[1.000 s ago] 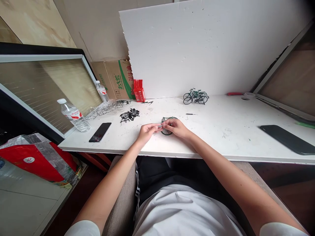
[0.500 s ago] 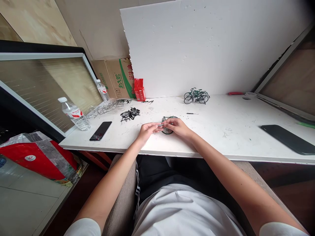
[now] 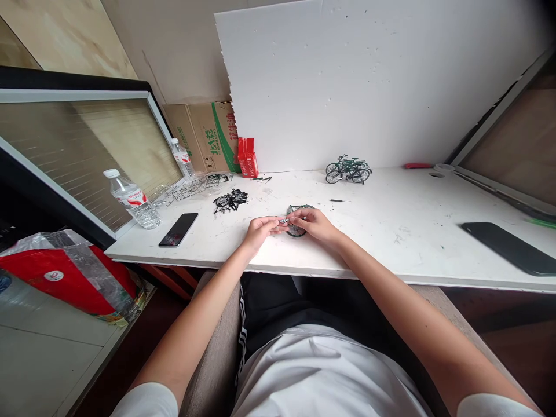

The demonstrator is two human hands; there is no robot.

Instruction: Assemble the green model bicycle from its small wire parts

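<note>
Presently pinching small silvery part (image 3: 284, 220) in closed grip of left hand (image 3: 259, 231) and right hand (image 3: 318, 225), partly covering model bicycle (image 3: 296, 231) on white surface (image 3: 403, 220).

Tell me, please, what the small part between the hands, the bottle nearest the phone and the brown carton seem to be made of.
Small part: silvery, so perhaps metal or plated plastic; too small to tell.
Bottle: probably clear, glossy plastic, being see-through below its label.
Brown carton: likely matt cardboard, from its dull, printed panels.
</note>
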